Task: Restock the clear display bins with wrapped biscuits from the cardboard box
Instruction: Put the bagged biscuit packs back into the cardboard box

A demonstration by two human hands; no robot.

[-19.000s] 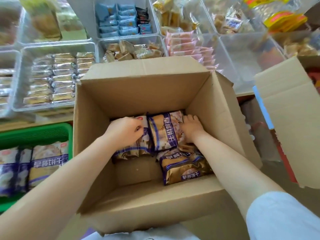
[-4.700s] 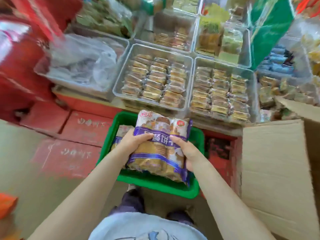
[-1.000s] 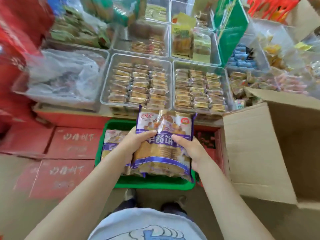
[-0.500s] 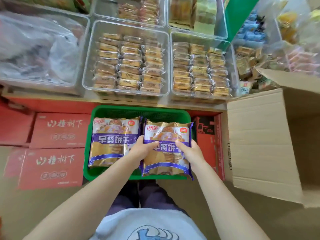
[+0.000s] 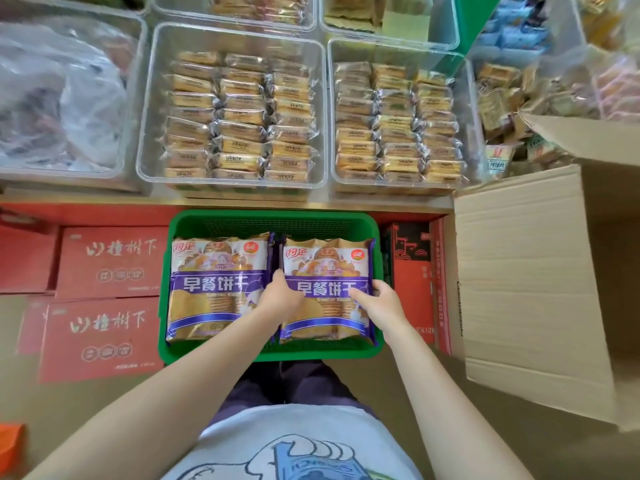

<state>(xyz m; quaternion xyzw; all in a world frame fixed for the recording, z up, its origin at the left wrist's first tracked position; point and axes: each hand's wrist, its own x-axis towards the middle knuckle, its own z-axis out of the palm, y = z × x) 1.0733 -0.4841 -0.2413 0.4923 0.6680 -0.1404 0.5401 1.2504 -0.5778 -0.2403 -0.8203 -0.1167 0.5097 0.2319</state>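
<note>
Packs in the green basket

Box (image 5: pixel 540 289) stands open at the right, its flap against the shelf. Bins (image 5: pixel 232 116) above hold rows of wrapped biscuits. The basket (image 5: pixel 273 221) below carries two packs side by side. Both hands grip the right pack (image 5: pixel 327 268): left hand (image 5: pixel 280 299) curled over its left edge, right hand (image 5: pixel 379 301) over its right.

— Where does the view look from?
— A single head-worn camera, facing steeply down and forward. The green plastic basket (image 5: pixel 273 351) sits near, centred; clear plastic bins (image 5: pixel 149 98) lie far.
— And the sides?
— An open brown cardboard box (image 5: pixel 526 278) fills the right edge.
</note>
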